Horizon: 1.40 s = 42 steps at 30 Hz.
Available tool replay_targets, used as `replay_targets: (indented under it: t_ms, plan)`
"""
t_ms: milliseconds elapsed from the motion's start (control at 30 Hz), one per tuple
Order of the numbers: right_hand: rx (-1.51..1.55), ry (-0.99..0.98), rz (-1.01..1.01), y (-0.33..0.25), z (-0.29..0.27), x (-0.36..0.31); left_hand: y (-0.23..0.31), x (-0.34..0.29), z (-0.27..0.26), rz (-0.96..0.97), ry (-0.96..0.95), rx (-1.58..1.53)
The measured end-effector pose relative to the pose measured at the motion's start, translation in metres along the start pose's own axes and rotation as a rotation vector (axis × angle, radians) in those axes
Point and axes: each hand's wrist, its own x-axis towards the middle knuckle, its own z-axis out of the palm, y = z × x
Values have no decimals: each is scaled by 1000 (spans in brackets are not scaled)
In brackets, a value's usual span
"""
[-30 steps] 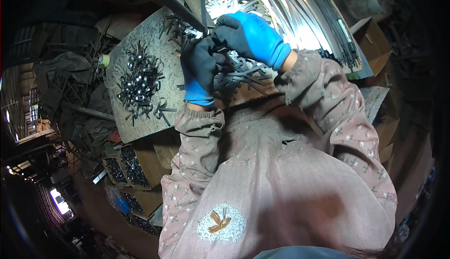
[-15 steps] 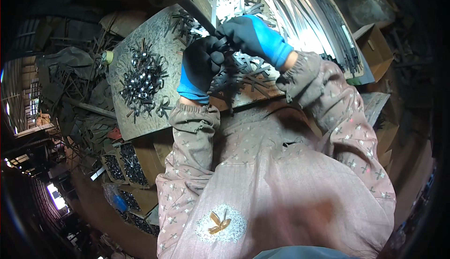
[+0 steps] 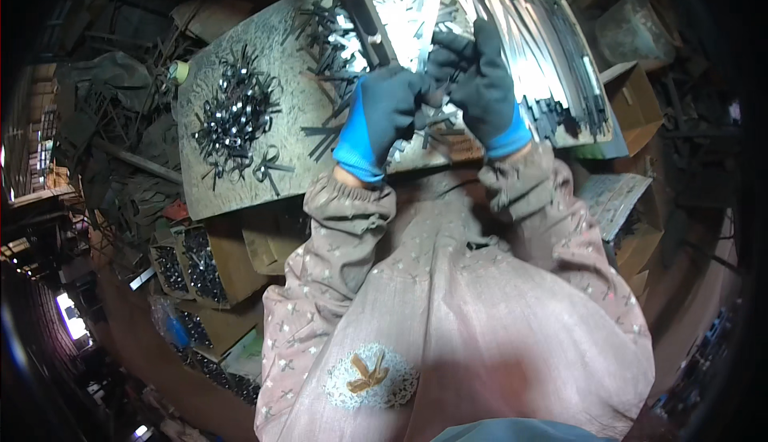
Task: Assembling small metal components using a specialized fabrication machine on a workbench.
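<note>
Room: a dim, crowded workshop is surrounding the work area, with dark scrap metal (image 3: 104, 146) lying in heaps off the left edge of the tabletop and a lit opening showing far down at lower left.

Tabletop (image 3: 300, 114): a worn, grey, speckled board is sitting tilted in view, its near edge running just above the person's sleeves. Cardboard boxes (image 3: 204, 262) holding small dark metal parts are standing under its near left corner; another cardboard box (image 3: 636, 94) is standing off its right edge.

On the tabletop: a long row of bright metal strips (image 3: 544, 50) is lying side by side along the right edge, reaching toward the far right corner. A loose pile of small dark bent metal pieces (image 3: 236, 118) is spreading over the left half. More bright and dark pieces (image 3: 344, 30) are scattered near the far edge, beside a dark bar (image 3: 360, 6) crossing it.

Hands: both are wearing dark gloves with blue cuffs and are meeting above the near edge, centre-right. The left hand (image 3: 388, 114) is closing narrowly around a small dark metal piece (image 3: 436, 110); the right hand (image 3: 480, 82) is pinching the same piece from the other side, fingers curled. Its exact shape cannot be told.
</note>
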Motion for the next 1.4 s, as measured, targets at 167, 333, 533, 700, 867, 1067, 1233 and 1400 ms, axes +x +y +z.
replay_targets:
  t_ms: [167, 333, 533, 700, 867, 1067, 1233, 1400]
  plan:
    - [-455, -68, 148, -9, 4, -13, -16, -24, -13, -354, -133, -345]
    - [-327, 135, 172, 0, 20, -28, -14, -42, 30, 25, 400, 180]
    - [-732, -116, -170, 5, 21, -34, -10, -56, 28, -194, 307, 153]
    - [-1128, -150, -339, 14, 15, -31, -4, -62, 24, -238, 277, 439]
    - [-472, 23, 75, 15, 33, -29, -5, -64, 22, -359, 283, 450]
    - [-1312, -243, -658, 13, 13, -30, 0, -64, 22, -316, 236, 651]
    - [-995, -192, -394, 0, 32, -22, 8, -66, 16, -331, 260, 613]
    - [-1373, -320, -774, 9, 10, -23, 2, -65, 14, -294, 169, 732]
